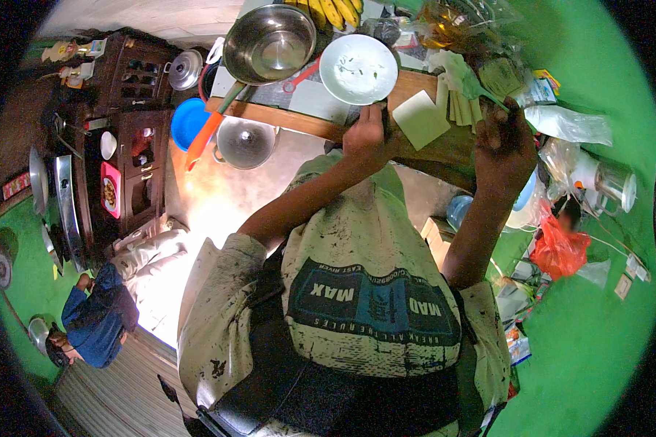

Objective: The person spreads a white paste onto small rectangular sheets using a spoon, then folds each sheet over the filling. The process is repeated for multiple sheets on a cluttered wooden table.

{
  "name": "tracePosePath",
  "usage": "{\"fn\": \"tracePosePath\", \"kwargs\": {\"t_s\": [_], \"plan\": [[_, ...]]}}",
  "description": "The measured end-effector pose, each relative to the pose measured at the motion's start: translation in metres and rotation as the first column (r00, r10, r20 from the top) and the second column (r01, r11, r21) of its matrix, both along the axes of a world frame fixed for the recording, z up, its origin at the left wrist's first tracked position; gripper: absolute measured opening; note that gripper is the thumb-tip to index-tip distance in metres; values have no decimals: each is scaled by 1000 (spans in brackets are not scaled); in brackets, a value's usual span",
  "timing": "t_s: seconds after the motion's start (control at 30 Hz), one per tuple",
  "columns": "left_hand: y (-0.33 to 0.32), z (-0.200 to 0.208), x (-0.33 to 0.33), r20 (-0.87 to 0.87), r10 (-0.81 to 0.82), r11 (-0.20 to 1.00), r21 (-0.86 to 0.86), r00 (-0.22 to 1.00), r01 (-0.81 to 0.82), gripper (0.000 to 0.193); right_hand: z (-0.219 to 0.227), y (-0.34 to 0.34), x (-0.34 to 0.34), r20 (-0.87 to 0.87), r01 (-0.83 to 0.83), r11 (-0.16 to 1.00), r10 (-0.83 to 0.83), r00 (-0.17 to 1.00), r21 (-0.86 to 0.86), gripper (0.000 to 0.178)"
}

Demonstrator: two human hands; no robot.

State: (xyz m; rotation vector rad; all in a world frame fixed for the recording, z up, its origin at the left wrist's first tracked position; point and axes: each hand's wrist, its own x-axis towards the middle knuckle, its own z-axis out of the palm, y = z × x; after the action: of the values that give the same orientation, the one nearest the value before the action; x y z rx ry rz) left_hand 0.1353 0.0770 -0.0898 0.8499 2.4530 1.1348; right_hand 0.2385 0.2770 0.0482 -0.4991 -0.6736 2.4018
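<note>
My left hand [364,137] rests at the table's near edge, its fingers stretched forward and close together. Their tips meet the near rim of a white bowl [357,71], which has a pale coating and dark green bits inside; the thumb is hidden. My right hand [501,149] is closed around the end of a thin pale-green handle [494,100]; the handle's far end is lost among crumpled pale wrappers [452,71]. Between my hands lies a square stack of pale yellow-green sheets [420,120]. Pale rolled strips [461,108] lie beside it.
Left of the bowl are a steel basin [270,45] and an orange spatula-like tool [205,138] overhanging the table. Bananas [328,11] lie behind. A wok [246,142] and blue basin [189,122] stand lower left. Another person [98,313] sits far left; a red bag [557,244] lies right.
</note>
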Motion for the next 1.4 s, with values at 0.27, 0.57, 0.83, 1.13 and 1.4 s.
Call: {"fn": "tracePosePath", "kwargs": {"t_s": [0.27,0.57,0.83,1.13,1.4], "plan": [[12,10,17,-143,82,992,102,986,-68,58,-31,16,34,244,160,978,-124,962,-136,35],[23,-26,24,-70,259,937,259,963,-233,21,-74,33,69,192,-14,992,38,981,-127,35],[8,-42,25,147,283,851,418,948,-319,14,-94,25,58,335,-87,994,102,937,-59,36],[5,-41,30,53,342,865,371,938,-337,14,-128,23,51,403,-204,978,199,893,-30,42],[5,-40,31,-10,348,867,383,937,-318,14,-132,20,58,550,-218,976,175,817,15,43]]}}
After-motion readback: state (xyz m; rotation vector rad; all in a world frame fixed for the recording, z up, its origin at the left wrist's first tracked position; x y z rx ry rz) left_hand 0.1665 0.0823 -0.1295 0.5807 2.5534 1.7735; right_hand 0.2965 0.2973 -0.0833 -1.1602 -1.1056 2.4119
